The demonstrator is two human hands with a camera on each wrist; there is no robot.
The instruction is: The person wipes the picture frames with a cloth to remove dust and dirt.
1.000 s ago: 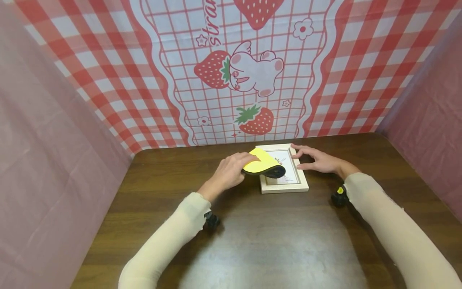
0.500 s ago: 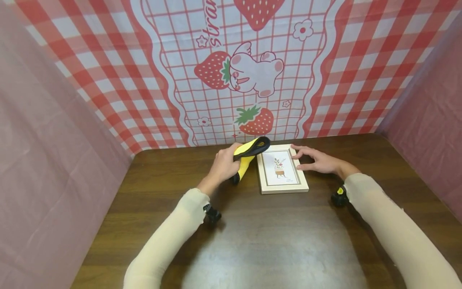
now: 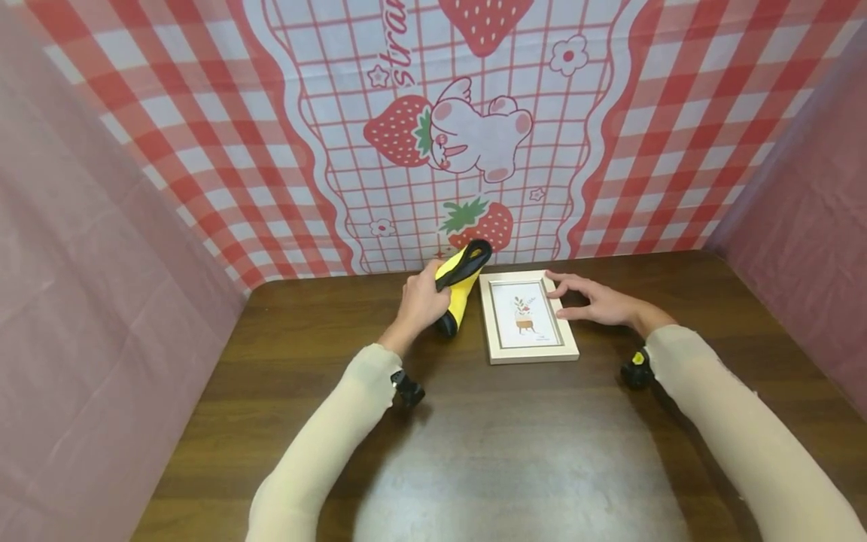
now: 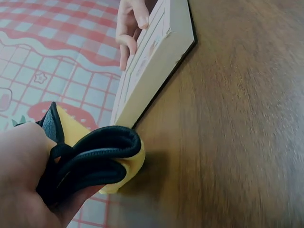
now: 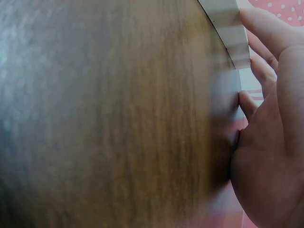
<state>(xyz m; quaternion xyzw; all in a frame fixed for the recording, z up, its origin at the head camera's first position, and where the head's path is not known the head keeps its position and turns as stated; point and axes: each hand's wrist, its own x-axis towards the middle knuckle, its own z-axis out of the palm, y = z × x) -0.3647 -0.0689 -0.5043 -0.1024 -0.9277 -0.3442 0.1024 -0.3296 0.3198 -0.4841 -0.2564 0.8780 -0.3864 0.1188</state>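
My left hand (image 3: 423, 297) grips a folded yellow cloth (image 3: 460, 296) with black edging, just left of a picture frame. In the left wrist view the cloth (image 4: 107, 156) shows doubled-over black borders between thumb and fingers. The cream picture frame (image 3: 497, 352) lies face up, with a potted plant print inside. On its right edge rest the fingertips and thumb of my right hand (image 3: 596, 301), spread along the side. From the right wrist camera, the thumb of the right hand (image 5: 270, 95) touches the frame's side (image 5: 232, 28); the other fingertips are partly hidden.
A brown wooden table (image 3: 515, 444) carries everything. Behind it hangs a red and white strawberry cloth (image 3: 325, 150), close to the frame's far edge. Pink curtains (image 3: 88, 263) stand on both sides. Each wrist wears a small black camera (image 3: 409, 388).
My left hand has lifted the yellow cloth off the picture frame and moved it left and back, turning it upward. The print is now uncovered. The right hand stays put.
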